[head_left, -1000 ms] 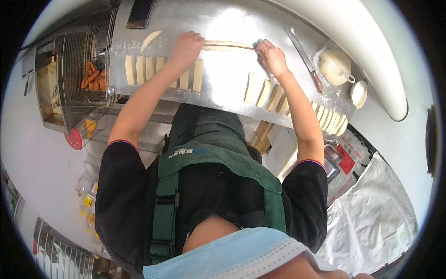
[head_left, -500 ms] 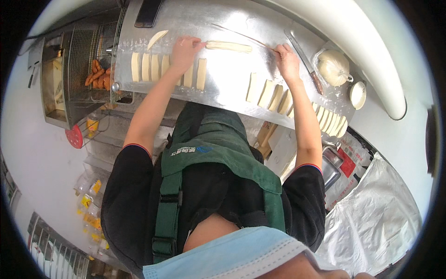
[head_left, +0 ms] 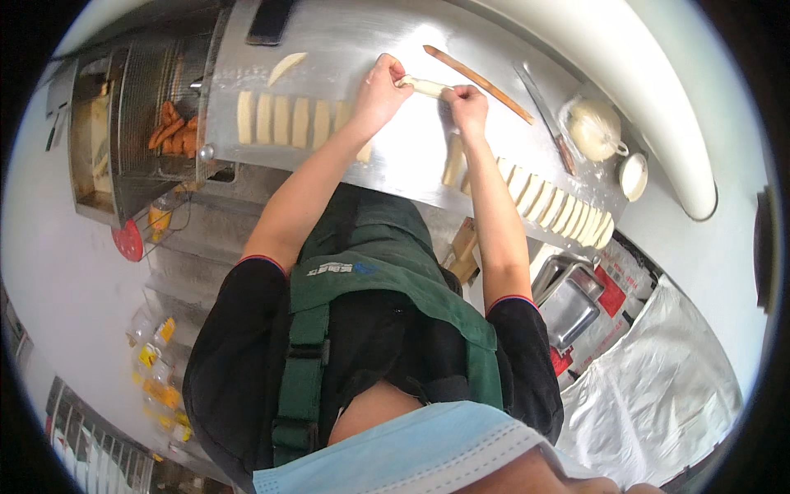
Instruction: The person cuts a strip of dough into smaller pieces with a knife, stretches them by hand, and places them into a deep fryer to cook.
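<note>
A pale strip of dough (head_left: 426,87) is stretched between my two hands above the metal worktable (head_left: 329,70). My left hand (head_left: 383,90) pinches its left end, and my right hand (head_left: 467,107) pinches its right end. Just beyond my right hand lies a thin wooden stick (head_left: 479,82), flat on the metal. Several cut dough strips (head_left: 281,121) stand in a row below and left of my left hand. Another row of dough strips (head_left: 550,203) runs along the near right edge, partly hidden by my right forearm. A curved dough scrap (head_left: 287,67) lies at the far left.
On the right are a long knife (head_left: 545,115), a bagged lump of dough (head_left: 594,130) and a small white bowl (head_left: 633,176). A dark phone (head_left: 269,20) lies at the far left. Left of the table, fried dough pieces (head_left: 170,133) sit in a wire rack beside a metal fryer (head_left: 95,181).
My right hand has let go of the wooden stick, which now lies on the table. It has moved left to the dough's right end. My left hand has moved right and the dough is lifted.
</note>
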A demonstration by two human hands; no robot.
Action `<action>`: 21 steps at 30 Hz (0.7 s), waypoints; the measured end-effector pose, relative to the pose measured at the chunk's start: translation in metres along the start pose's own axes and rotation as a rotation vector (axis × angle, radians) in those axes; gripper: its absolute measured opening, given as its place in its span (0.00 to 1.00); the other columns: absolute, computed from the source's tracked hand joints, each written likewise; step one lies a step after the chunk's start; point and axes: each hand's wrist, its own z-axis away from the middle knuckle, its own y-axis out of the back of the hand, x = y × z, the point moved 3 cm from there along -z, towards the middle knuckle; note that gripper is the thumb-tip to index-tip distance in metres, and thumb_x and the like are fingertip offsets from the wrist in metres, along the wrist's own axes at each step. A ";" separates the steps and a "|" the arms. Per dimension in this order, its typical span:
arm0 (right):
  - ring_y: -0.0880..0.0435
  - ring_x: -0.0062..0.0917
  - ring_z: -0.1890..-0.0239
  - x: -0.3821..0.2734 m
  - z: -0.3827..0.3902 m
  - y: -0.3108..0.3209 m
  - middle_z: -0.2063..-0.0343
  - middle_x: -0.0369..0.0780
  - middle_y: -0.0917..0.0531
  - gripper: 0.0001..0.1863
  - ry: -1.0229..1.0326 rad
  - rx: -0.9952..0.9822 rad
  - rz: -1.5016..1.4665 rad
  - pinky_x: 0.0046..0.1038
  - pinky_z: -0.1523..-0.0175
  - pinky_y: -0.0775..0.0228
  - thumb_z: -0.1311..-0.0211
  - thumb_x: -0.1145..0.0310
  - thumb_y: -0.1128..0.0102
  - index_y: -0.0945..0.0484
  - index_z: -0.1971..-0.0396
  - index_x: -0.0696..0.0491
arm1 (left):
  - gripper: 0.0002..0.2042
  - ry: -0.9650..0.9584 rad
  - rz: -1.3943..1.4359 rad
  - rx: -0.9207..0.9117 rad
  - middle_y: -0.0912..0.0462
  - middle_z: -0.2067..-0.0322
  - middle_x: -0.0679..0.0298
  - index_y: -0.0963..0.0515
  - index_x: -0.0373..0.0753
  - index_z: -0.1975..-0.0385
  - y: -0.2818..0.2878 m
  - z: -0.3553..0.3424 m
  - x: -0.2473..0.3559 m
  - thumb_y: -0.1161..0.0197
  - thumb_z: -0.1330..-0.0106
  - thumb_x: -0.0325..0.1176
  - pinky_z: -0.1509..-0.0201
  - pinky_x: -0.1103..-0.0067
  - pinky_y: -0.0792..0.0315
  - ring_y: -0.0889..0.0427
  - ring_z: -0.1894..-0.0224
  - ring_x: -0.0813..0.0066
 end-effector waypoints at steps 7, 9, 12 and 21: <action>0.25 0.18 0.67 -0.026 0.033 0.014 0.72 0.32 0.23 0.07 0.060 -0.117 -0.794 0.23 0.59 0.31 0.46 0.75 0.39 0.25 0.68 0.50 | 0.19 0.218 0.615 0.034 0.25 0.65 0.62 0.31 0.36 0.58 0.052 -0.002 -0.065 0.33 0.50 0.22 0.56 0.80 0.28 0.24 0.62 0.75; 0.21 0.21 0.64 -0.043 0.047 0.029 0.66 0.36 0.19 0.06 0.032 -0.253 -1.098 0.25 0.58 0.28 0.43 0.75 0.40 0.24 0.65 0.51 | 0.18 0.369 0.816 -0.037 0.25 0.64 0.60 0.31 0.36 0.57 0.091 0.003 -0.072 0.34 0.47 0.22 0.56 0.79 0.27 0.23 0.60 0.72; 0.22 0.21 0.65 -0.065 0.056 0.049 0.67 0.37 0.19 0.05 0.018 -0.447 -1.280 0.26 0.56 0.29 0.43 0.77 0.40 0.24 0.67 0.54 | 0.17 0.454 1.093 -0.081 0.24 0.62 0.59 0.32 0.35 0.57 0.163 0.014 -0.089 0.36 0.45 0.21 0.57 0.78 0.27 0.22 0.60 0.70; 0.21 0.19 0.69 -0.157 0.078 0.002 0.68 0.38 0.18 0.03 0.084 -0.680 -1.042 0.22 0.64 0.27 0.41 0.76 0.40 0.22 0.68 0.55 | 0.11 0.254 1.327 0.440 0.21 0.62 0.55 0.30 0.36 0.60 0.428 0.183 -0.209 0.41 0.42 0.19 0.62 0.75 0.23 0.20 0.64 0.67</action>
